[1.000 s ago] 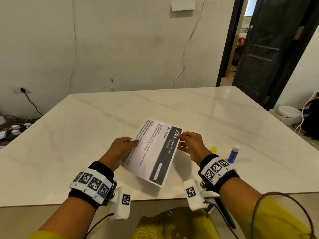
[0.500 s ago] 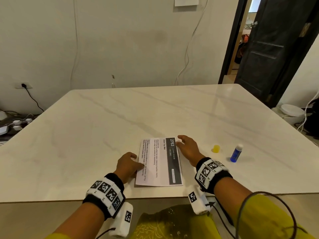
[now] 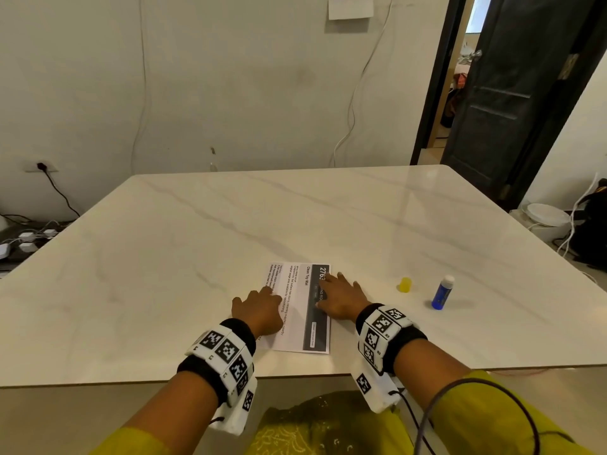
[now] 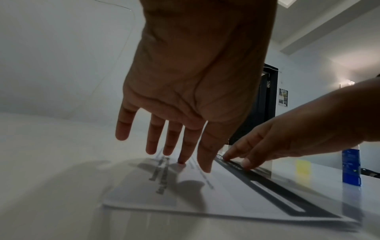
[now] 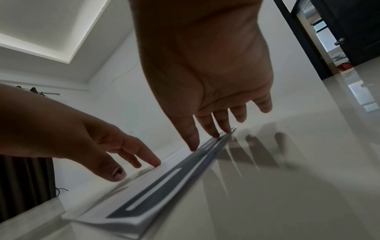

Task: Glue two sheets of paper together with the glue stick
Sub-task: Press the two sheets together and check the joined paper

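two hands lay on the printed paper [image 3: 297,310], which sat flat on the marble table [image 3: 203,231] close to its near edge. the left hand [image 3: 259,311] was spread, fingers straight, with the index fingertip [image 4: 182,160] touching the text side of the sheet and the other fingers apart and slightly raised. the right hand [image 3: 340,298] was likewise flat and holding nothing, its fingertips [image 5: 216,134] pressed down on the dark printed band along the sheet's right side. in the right wrist view the near corner of the paper showed layered edges, one sheet on another, though how many layers could not be told. the glue stick [image 3: 442,292], blue with a white top, stood upright on the table to the right of the paper, well apart from the right hand. a small yellow cap [image 3: 405,284] sat between the right hand and the glue stick, touching neither. both wrists wore bands with black-and-white markers.
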The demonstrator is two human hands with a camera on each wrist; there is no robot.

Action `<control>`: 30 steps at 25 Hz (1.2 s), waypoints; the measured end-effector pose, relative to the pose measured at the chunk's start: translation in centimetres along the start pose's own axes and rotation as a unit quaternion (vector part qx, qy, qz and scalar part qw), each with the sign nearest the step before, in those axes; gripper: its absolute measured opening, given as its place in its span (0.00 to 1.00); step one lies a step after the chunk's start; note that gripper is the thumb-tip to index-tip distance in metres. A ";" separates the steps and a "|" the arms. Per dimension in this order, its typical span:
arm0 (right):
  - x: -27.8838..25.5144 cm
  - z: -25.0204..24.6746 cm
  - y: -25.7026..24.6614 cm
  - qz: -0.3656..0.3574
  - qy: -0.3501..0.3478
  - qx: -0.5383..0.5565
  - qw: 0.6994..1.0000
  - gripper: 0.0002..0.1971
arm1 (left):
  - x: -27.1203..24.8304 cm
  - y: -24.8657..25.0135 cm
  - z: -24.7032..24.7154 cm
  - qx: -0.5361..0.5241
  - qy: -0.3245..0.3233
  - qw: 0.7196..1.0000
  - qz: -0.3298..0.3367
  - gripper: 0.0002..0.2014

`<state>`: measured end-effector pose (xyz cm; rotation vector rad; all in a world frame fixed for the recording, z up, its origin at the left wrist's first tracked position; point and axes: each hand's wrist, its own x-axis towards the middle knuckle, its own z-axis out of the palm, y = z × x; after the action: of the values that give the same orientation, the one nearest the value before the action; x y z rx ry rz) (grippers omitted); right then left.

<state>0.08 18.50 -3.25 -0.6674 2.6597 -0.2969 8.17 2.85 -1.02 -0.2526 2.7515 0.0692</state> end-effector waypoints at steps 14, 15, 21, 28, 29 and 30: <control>-2.2 -2.0 1.9 0.100 0.188 0.038 0.976 0.20 | -0.4 -2.1 0.3 0.016 -0.006 1.000 -0.022 0.37; -2.5 -2.8 2.6 0.132 0.204 0.032 0.970 0.18 | -0.3 -2.7 0.1 0.009 -0.006 0.999 -0.030 0.37; -2.5 -5.3 6.3 0.249 0.100 0.010 0.963 0.17 | 0.0 -5.2 -0.3 -0.046 -0.013 0.996 -0.077 0.37; -2.6 -4.3 6.8 0.231 0.133 0.029 0.963 0.14 | -0.7 -3.1 -1.6 -0.110 0.033 0.993 -0.020 0.39; -2.9 -4.2 6.6 0.221 0.130 0.021 0.966 0.13 | -0.9 -2.5 -1.9 -0.120 0.036 0.992 -0.007 0.38; -3.2 -4.3 6.4 0.208 0.126 0.015 0.970 0.13 | -0.9 -1.9 -2.1 -0.132 0.042 0.990 0.007 0.37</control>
<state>-1.74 26.02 -0.19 -0.0506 2.9415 -0.3166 8.60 0.93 1.27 -0.3125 2.8235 0.4384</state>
